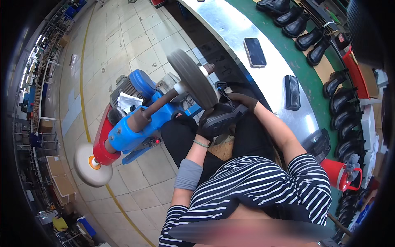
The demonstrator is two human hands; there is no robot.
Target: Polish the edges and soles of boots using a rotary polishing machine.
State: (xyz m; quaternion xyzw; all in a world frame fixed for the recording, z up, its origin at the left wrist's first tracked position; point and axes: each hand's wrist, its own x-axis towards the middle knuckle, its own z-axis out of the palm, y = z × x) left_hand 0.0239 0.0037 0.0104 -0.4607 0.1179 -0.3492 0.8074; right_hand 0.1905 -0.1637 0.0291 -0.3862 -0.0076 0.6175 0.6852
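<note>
A black boot (224,117) is held in front of my lap, with its thick sole edge turned partly toward me. My left hand (207,127), in a dark glove, grips it at the near left end. On the other side my right hand (245,101), also dark-gloved, is closed round the boot's upper right part. Dark glove against dark leather hides the exact finger places. The boot is up against the lower rim of a dark grey buffing wheel (191,78); whether they touch, I cannot tell.
The wheel's shaft runs to a blue and red polishing machine (127,129) with a pale wheel (93,165) at its far end. A metal table (273,76) on the right bears a phone (255,52) and a black block (292,92). Behind stand several black boots (343,101) and a red jug (335,174).
</note>
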